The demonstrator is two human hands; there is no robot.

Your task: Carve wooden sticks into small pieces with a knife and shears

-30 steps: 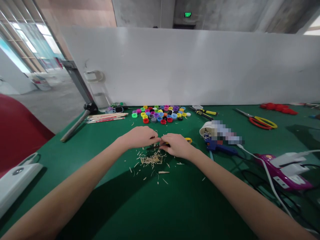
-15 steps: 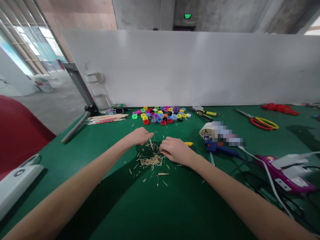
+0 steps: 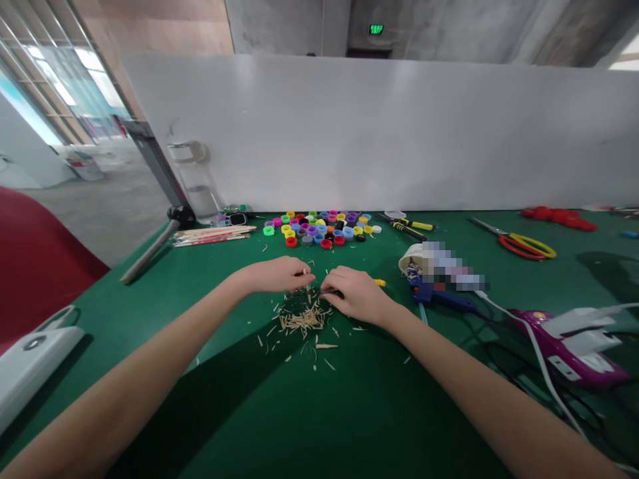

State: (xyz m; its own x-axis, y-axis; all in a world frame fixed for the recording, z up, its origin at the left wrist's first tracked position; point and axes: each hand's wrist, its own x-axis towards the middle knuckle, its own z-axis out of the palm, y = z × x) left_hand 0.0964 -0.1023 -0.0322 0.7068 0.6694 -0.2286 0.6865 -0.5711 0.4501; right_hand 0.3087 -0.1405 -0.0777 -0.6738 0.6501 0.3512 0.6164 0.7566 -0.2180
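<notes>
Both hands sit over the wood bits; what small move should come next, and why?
Probably feed the short stick pinched by the left hand into the yellow-handled tool in the right hand: they nearly meet above the pile of cut bits.

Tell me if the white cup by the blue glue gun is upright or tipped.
Tipped. The white cup lies on its side on the green table, its mouth open sideways with small bits showing in it.

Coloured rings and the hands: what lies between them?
In the head view, only bare green cloth with a few stray wood slivers separates the coloured rings from the left hand and right hand.
</notes>
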